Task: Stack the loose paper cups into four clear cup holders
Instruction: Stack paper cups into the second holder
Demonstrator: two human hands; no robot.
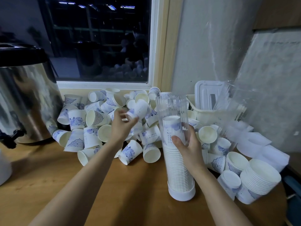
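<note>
A clear cup holder (172, 105) with a white base stands upright on the wooden table, filled most of the way with stacked paper cups (176, 162). My right hand (187, 145) grips the holder around its middle. My left hand (121, 126) holds one white paper cup with blue print (139, 109), raised above the pile and left of the holder's open top. A big heap of loose cups (91, 128) lies along the window sill behind both hands.
A steel hot-water urn (27, 101) stands at the left. A cream basket (210, 114) with a white lid and clear plastic sits at back right. A lying stack of cups (259, 178) is at the right, near the table edge.
</note>
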